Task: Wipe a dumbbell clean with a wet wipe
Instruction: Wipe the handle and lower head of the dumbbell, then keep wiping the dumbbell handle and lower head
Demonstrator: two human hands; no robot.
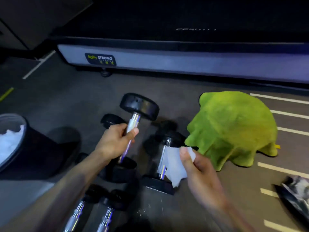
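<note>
A dumbbell point(139, 106) with black round heads and a chrome handle is raised off the floor and tilted, its far head uppermost. My left hand point(113, 141) is wrapped around the middle of its handle. My right hand point(199, 166) pinches a white wet wipe point(173, 166) between thumb and fingers. The wipe hangs to the right of the lifted dumbbell, apart from it, in front of a second dumbbell point(165, 164) that lies on the floor.
Two more dumbbells point(93, 205) lie at the bottom left. A bin point(15, 139) with white tissues stands at the left. A green fuzzy object point(234, 128) sits on the right, a dark packet point(296, 195) at the far right. A treadmill base point(167, 61) runs across the back.
</note>
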